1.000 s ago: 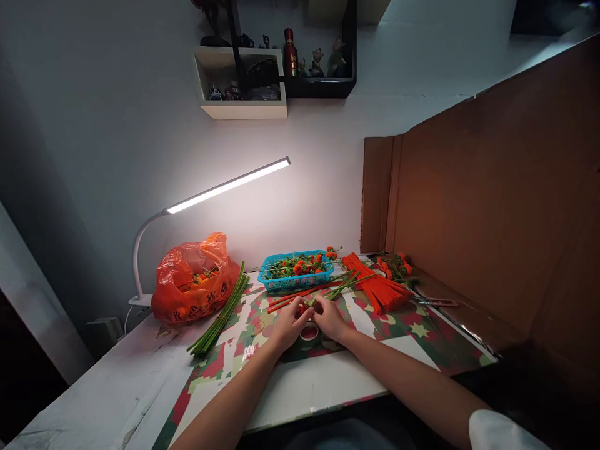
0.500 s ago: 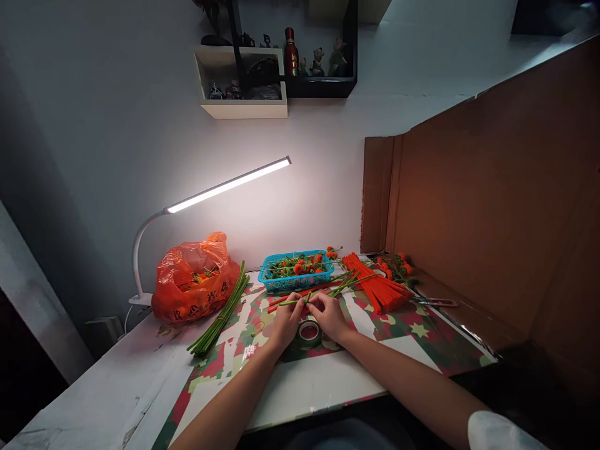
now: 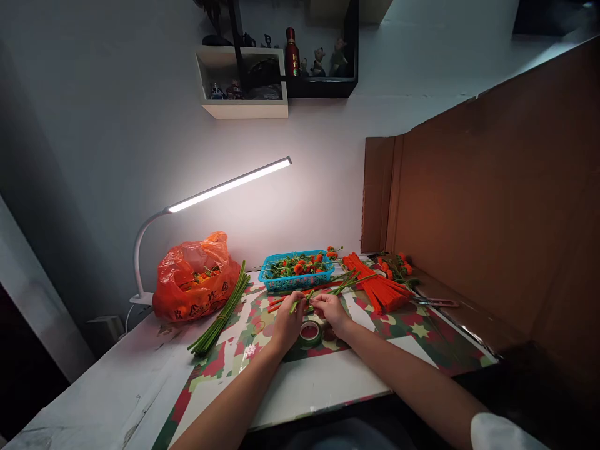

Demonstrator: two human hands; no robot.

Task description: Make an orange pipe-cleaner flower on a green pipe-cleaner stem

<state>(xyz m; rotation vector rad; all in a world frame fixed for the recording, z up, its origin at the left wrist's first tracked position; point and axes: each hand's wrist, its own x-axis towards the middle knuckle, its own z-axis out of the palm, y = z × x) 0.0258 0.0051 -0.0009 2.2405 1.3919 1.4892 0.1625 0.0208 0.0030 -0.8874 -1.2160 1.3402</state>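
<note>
Above the middle of the table, my left hand [image 3: 289, 322] is closed around a short green stem [image 3: 294, 307], which pokes out past the fingers. My right hand [image 3: 329, 312] pinches close against the stem's upper end; what lies between those fingertips is too small to make out. Under the hands, a roll of green tape [image 3: 310, 333] rests on the patterned table cover. Just beyond them lie loose green stems [image 3: 349, 282] and a bundle of red pipe cleaners [image 3: 377, 287].
A blue basket [image 3: 274, 284] of orange flowers stands at the back. To the left are an orange plastic bag [image 3: 197, 300], a tied bundle of green stems [image 3: 220, 322] and a lit lamp [image 3: 229, 185]. Scissors [image 3: 438, 302] and a cardboard wall [image 3: 482, 206] are on the right.
My left hand has turned, and the stem in it now slants upward instead of lying nearly level. My right fingers have drawn together and shifted slightly at its end.
</note>
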